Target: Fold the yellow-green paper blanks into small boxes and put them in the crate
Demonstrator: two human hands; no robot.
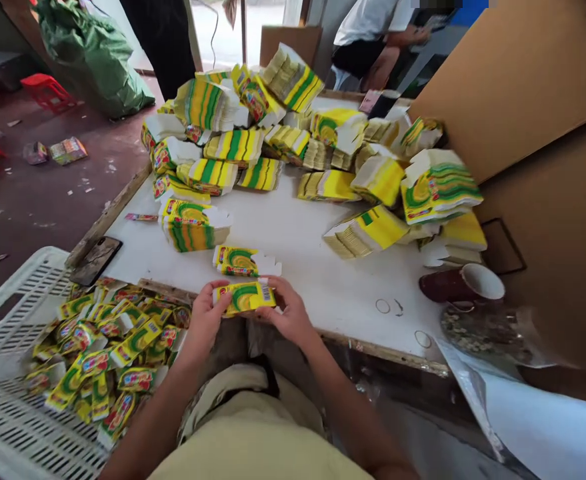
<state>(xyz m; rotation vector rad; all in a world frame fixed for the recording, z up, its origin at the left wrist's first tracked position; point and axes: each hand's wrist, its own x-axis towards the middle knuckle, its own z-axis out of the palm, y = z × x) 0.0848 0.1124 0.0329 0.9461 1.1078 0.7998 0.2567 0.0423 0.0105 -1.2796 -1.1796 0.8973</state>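
Between my two hands is a small yellow and green carton (245, 297), held level just over the table's near edge. My left hand (207, 313) grips its left end, thumb across the front. At the right end, my right hand (287, 312) pinches it with thumb and fingers. Just beyond lies another yellow carton (237, 261), its white flaps sticking out to the right. A stack of flattened cartons (193, 227) stands behind that one. To my left, a white plastic basket (3, 373) holds many small yellow cartons (117, 333).
Bundles of flat cartons (233, 143) cover the back of the white table (283, 220). A phone (96, 260) lies at its left edge. On the right are a dark red mug (460, 283), a plastic bag (493, 330) and large cardboard (523, 87). Another person (373, 33) sits behind.
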